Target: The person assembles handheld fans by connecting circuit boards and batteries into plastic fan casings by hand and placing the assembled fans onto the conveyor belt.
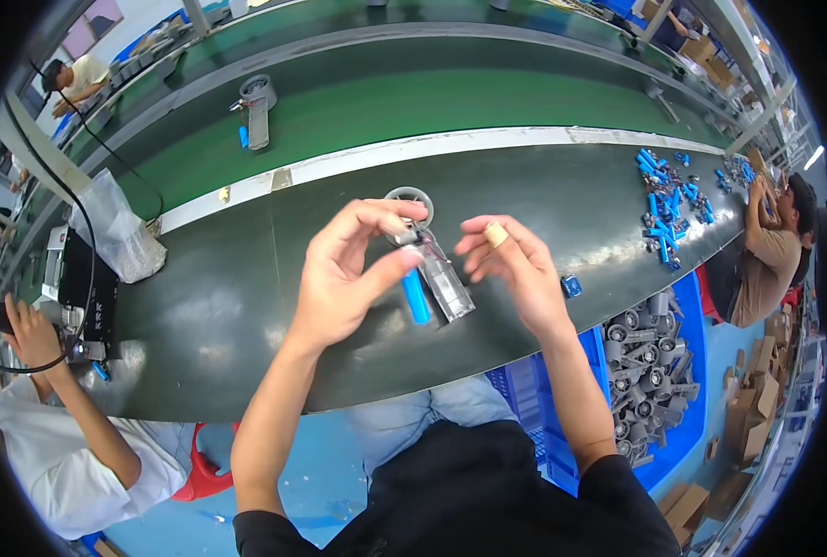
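In the middle of the bench, a grey handheld fan housing lies with its hollow handle towards me and its round ring at the far end. A blue cylindrical battery rests beside the handle on its left. My left hand is over the ring end, thumb and fingers curled round a small part with thin wires, which they partly hide. To the right of the housing, my right hand is raised with fingers bent and apart, seemingly holding nothing. A pale yellow wrap covers one of its fingertips.
Blue batteries with wired parts are heaped at the right. A small blue piece lies near my right wrist. Below, a blue bin holds many grey housings. Another fan unit sits on the green conveyor. Co-workers sit on both sides.
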`<state>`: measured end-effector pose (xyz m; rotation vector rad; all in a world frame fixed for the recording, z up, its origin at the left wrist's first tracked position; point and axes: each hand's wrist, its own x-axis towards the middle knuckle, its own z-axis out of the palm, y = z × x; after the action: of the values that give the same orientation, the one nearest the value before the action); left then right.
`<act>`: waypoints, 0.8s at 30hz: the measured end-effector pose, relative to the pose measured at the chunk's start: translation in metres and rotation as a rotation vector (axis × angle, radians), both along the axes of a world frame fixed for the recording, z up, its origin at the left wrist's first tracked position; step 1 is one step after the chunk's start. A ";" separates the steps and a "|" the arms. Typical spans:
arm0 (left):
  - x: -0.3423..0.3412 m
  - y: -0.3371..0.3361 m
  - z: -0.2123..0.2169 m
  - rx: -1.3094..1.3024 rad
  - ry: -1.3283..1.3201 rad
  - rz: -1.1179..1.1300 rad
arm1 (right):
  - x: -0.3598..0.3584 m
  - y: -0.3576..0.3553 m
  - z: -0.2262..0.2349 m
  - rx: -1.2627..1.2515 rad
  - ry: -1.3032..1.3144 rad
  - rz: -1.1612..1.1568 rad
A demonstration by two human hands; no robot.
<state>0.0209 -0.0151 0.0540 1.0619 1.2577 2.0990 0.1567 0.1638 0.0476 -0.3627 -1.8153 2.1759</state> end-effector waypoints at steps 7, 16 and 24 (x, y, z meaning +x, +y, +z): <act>-0.004 -0.007 0.000 -0.333 0.046 0.031 | 0.011 -0.002 -0.024 0.289 -0.252 0.086; 0.009 0.014 -0.024 -0.550 1.153 0.246 | 0.010 -0.008 -0.033 0.236 -0.230 0.053; 0.002 0.015 -0.028 -0.478 0.043 0.250 | -0.019 -0.021 -0.027 0.772 0.073 -0.159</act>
<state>0.0228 -0.0004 0.0259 0.7691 1.8738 1.8031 0.1375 0.1433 0.0208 -0.2291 -2.3013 1.2271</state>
